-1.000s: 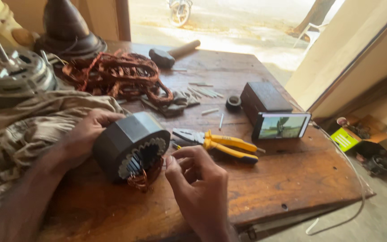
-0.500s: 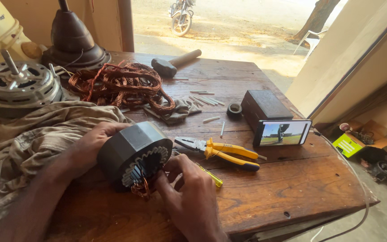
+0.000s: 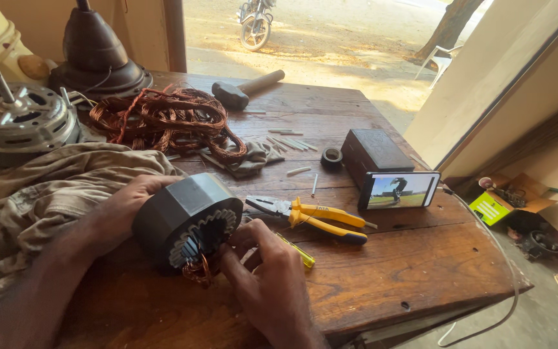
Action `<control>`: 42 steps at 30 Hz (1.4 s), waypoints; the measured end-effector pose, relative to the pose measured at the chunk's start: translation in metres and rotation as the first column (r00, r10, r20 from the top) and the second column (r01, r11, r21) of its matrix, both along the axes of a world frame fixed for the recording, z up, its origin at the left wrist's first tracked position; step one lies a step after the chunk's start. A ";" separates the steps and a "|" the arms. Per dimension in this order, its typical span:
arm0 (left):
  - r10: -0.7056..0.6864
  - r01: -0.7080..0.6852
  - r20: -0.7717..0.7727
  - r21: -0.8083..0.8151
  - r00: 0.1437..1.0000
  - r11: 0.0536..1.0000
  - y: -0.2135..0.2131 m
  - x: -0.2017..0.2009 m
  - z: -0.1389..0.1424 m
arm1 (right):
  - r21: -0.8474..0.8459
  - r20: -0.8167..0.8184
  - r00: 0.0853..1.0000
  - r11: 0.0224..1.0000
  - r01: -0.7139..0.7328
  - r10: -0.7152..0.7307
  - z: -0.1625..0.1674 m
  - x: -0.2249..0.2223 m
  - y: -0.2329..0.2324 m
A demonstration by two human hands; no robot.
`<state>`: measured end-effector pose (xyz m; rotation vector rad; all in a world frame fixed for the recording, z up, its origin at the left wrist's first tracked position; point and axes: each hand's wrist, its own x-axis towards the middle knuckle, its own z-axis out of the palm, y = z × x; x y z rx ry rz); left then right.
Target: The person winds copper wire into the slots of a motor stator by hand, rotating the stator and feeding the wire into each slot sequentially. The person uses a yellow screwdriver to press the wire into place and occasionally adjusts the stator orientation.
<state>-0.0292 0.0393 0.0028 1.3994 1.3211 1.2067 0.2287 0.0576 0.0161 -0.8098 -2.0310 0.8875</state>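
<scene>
A dark grey motor stator (image 3: pixel 185 213) lies on its side on the wooden table (image 3: pixel 382 271), its slotted open end facing me. My left hand (image 3: pixel 121 210) grips the stator's back and holds it steady. My right hand (image 3: pixel 269 284) has its fingers at the open end, pinching the copper winding wire (image 3: pixel 196 268) that hangs out of the bottom slots. A thin yellow-green screwdriver (image 3: pixel 297 252) lies just beyond my right hand.
Yellow-handled pliers (image 3: pixel 311 216) lie right of the stator. A phone (image 3: pixel 398 189) leans on a dark box (image 3: pixel 372 152). Further back are a tangle of copper wire (image 3: pixel 163 119), a hammer (image 3: pixel 243 90), a tape roll (image 3: pixel 331 157), a fan motor (image 3: pixel 20 123) and crumpled cloth (image 3: pixel 40 187).
My right hand has moved down from above the stator's end to its lower slots and taken hold of the copper wire. The view has shifted slightly lower.
</scene>
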 end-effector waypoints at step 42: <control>0.216 -0.202 0.115 -0.126 0.969 0.971 -0.007 0.013 0.000 | 0.220 0.041 0.999 0.975 0.001 -0.010 -0.003 -0.006 -0.003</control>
